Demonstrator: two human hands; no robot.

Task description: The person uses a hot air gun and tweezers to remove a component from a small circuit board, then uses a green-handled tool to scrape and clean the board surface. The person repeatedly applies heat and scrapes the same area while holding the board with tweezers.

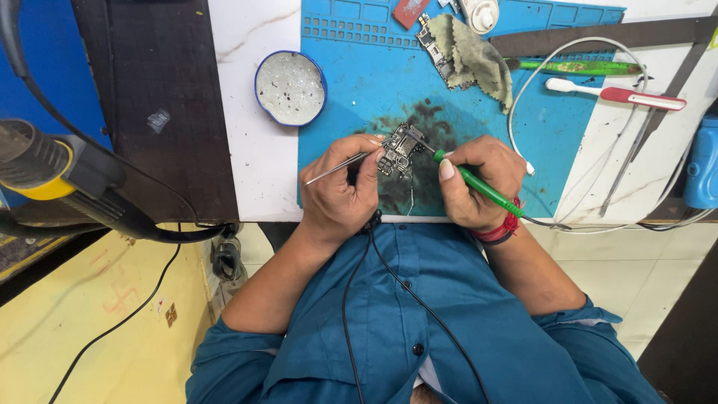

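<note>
Circuit board (400, 150) sits on blue mat (359, 90), centre, between both hands. Your left hand (340, 191): fingers closed on tweezers (340, 166), pinning board edge. Right hand (479, 183): fingers wrapped round green soldering iron (479, 187), tip at board. Keep tweezers steady, iron contact brief, wrists braced on mat.

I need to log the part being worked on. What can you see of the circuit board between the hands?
The board is small, dark and irregular, packed with metal components. It lies flat on a scorched patch of the blue mat. The left hand steadies it with tweezers; the right hand puts a green iron to its edge.
</note>
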